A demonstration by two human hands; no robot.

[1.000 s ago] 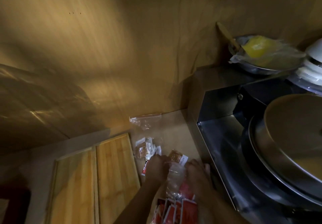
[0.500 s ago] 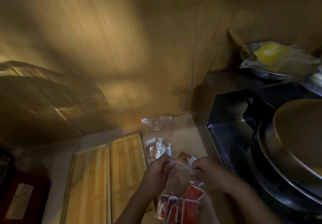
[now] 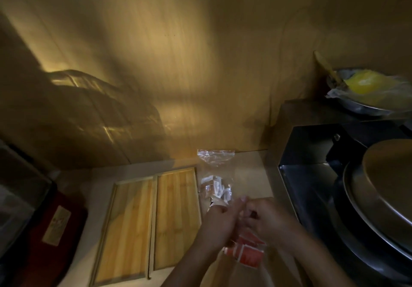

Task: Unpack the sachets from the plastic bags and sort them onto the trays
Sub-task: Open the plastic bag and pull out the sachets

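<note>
Two trays (image 3: 176,217), long axes near-to-far.

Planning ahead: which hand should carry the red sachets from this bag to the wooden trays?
Probably left. The trays lie just beyond the left hand; the right hand, on the stove side, must cross the bag.

Motion blur hides how the left hand (image 3: 219,222) and right hand (image 3: 268,218) hold the plastic bag (image 3: 246,252).
</note>
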